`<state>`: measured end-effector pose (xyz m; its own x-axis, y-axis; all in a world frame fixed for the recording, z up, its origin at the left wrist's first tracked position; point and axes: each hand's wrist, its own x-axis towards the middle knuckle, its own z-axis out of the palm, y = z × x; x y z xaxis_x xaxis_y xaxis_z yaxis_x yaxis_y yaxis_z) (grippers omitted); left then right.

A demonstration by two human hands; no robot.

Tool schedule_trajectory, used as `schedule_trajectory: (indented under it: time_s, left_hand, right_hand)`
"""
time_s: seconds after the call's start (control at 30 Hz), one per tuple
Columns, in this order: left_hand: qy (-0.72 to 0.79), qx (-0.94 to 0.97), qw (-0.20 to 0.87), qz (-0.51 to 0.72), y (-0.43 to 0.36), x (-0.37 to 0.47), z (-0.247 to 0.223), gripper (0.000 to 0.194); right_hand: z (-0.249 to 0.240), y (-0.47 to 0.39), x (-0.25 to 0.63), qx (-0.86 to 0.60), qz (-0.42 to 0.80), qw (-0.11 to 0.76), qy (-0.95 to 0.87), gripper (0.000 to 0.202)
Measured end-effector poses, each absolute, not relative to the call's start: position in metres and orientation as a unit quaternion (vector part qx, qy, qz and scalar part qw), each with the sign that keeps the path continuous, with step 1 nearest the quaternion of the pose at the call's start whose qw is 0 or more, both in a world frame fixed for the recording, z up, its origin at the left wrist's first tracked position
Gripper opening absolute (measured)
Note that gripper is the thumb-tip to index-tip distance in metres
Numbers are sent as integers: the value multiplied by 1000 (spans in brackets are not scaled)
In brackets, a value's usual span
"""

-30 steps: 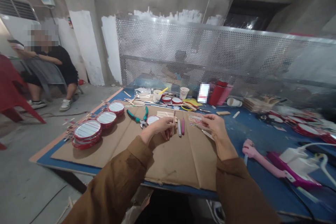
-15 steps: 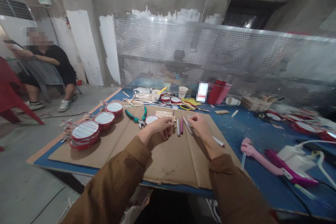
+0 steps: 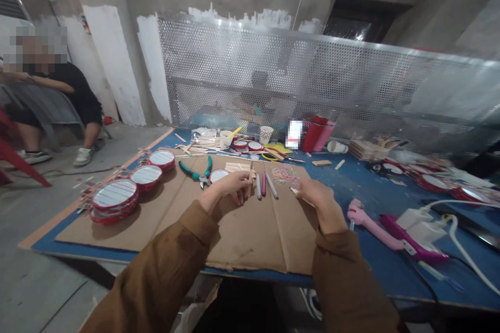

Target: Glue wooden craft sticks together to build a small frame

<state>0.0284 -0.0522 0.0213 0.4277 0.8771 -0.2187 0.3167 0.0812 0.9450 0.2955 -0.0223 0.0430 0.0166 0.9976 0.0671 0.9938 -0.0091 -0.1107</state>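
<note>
The left hand (image 3: 230,187) has thumb and fingertips together on an upright wooden stick (image 3: 250,174) above the middle of the cardboard (image 3: 250,239), and the right hand (image 3: 318,200) pinches a white pen (image 3: 294,190) by the cardboard's right edge, its tip poking out past the fingers. Between the hands lie three markers (image 3: 264,184), with colourful rubber bands (image 3: 285,173) near the cardboard's far right corner. Toward the bench's far edge, a paper cup (image 3: 225,140) holds a yellow stick (image 3: 236,131), a patterned cup (image 3: 266,134) stands upright, contents unclear, and another cup (image 3: 337,146) lies tipped.
</note>
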Motion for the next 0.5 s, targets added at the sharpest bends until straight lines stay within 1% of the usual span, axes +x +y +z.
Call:
schedule_trajectory:
  time_s: [0.07,0.13,0.23,0.3,0.33,0.4,0.43,0.5]
  left_hand:
    - [484,646,539,240,-52,28,20,13]
    - [490,660,521,230,-52,29,21,11]
    - [476,662,530,234,-52,29,21,9]
    - [465,661,542,231,-51,29,19,11]
    - [462,658,549,229,-50,29,19,12]
    - [459,654,556,229,-49,28,18,12]
    - [457,652,559,232,-48,28,18,11]
    - [451,651,564,235,-48,28,18,10]
  right_hand:
    - [41,-23,294,-701,14,71,-710,15]
    - [41,-24,292,-699,15,100,-708,14]
    - [43,-24,287,-694,39,202,-690,16]
    - [46,-23,278,-662,113,300,-678,14]
    - [48,-24,272,-633,173,352,-667,14]
    - [51,-29,257,-565,316,442,-621,24]
    - [52,-32,248,-536,370,465,-600,29]
    - [52,-41,232,-479,433,481,-592,30]
